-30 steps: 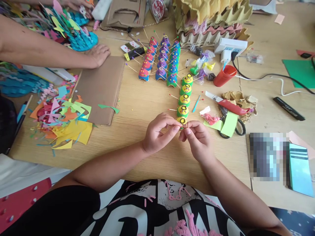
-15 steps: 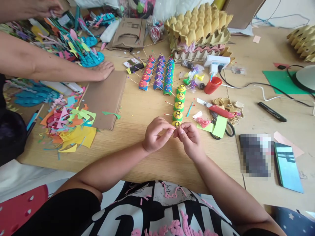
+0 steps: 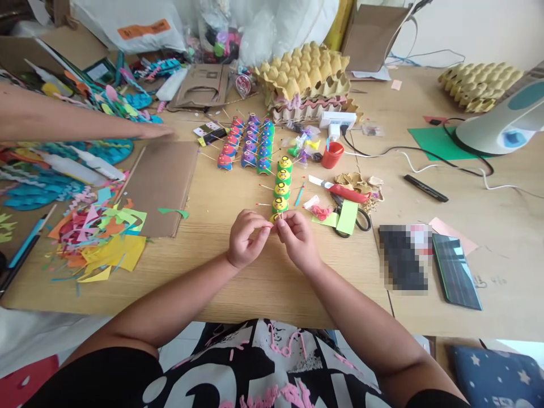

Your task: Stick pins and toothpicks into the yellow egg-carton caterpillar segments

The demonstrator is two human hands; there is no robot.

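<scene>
A yellow-and-green painted egg-carton strip [image 3: 283,177] like a caterpillar lies in front of me, black rings on its bumps and thin red-tipped sticks at its sides. At its near end my left hand [image 3: 249,239] pinches a thin stick; a small reddish tip shows between thumb and forefinger. My right hand [image 3: 296,238] meets it there, thumb and fingers closed at the last bump, where short pale sticks show. What the right fingertips grip is hidden. Beyond stand a red strip [image 3: 229,146], a purple strip [image 3: 250,139] and a blue-green strip [image 3: 266,144].
Right of the strip lie a red-handled knife [image 3: 348,192], scissors [image 3: 364,221] under green paper, and a red cup [image 3: 332,154]. Cardboard [image 3: 164,187] and paper scraps [image 3: 106,238] lie left. Another person's arm [image 3: 76,116] reaches in. Egg trays [image 3: 301,71] are stacked behind.
My view has shifted right, so things sit further left. The other person's hand has lifted or slid off the cardboard toward the left. Both my hands stay pinched at the strip's near end.
</scene>
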